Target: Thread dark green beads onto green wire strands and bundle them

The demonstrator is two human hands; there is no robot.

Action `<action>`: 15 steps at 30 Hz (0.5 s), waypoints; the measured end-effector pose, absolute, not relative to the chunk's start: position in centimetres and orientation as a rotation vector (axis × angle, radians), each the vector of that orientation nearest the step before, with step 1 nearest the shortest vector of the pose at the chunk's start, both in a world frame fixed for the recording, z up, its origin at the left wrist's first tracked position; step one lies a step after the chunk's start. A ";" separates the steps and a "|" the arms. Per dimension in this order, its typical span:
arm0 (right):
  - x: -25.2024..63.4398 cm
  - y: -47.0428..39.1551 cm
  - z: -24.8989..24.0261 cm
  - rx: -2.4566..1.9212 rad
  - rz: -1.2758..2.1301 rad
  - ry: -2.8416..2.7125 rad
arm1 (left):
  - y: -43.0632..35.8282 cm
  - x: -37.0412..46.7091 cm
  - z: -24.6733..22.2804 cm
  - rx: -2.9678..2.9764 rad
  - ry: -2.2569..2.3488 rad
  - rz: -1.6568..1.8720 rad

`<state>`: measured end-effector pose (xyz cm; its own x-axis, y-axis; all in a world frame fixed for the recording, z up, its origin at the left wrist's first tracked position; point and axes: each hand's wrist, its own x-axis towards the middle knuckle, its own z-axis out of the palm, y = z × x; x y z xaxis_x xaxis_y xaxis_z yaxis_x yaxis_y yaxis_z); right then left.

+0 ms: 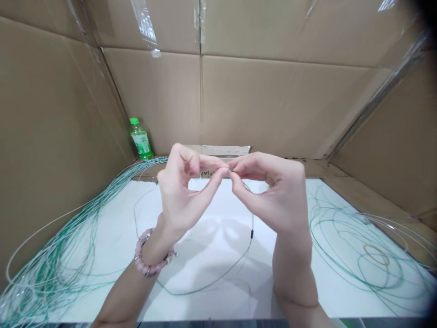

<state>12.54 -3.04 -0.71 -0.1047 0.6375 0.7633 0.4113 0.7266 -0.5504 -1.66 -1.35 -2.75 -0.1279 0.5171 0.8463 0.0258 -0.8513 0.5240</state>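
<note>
Both hands are raised over the white board, their fingertips meeting in front of me. My left hand (189,191), with a pink bead bracelet (150,255) at the wrist, pinches thumb and forefinger together. My right hand (273,187) pinches the same way right beside it. A short bit of thin green wire (205,289) shows between the fingertips; its very end is hidden. From behind my right hand a pale stretch hangs down to a small black sleeve (251,234). Below that sleeve, the green wire curves left across the board and passes under my left wrist.
A thick bundle of green and white wires (68,237) spreads along the left side. Looser green coils (341,246) and a tan ring (376,254) lie at the right. A green-capped bottle (140,140) stands at the back left. Cardboard walls (290,100) enclose the white board (218,255).
</note>
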 end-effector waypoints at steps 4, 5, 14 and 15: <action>14.6 -2.8 -0.3 -1.155 0.243 -2.024 | -0.9 -1.7 -3.0 1.798 0.577 2.063; 14.9 -2.7 -0.2 -1.178 0.262 -2.047 | -0.8 -1.7 -3.0 1.794 0.582 2.041; 15.6 -2.4 -0.1 -0.951 0.394 -1.783 | 1.3 1.2 -3.9 1.696 0.505 1.869; 15.8 -2.4 -0.1 -0.953 0.371 -1.759 | 2.2 1.7 -4.4 1.642 0.486 1.851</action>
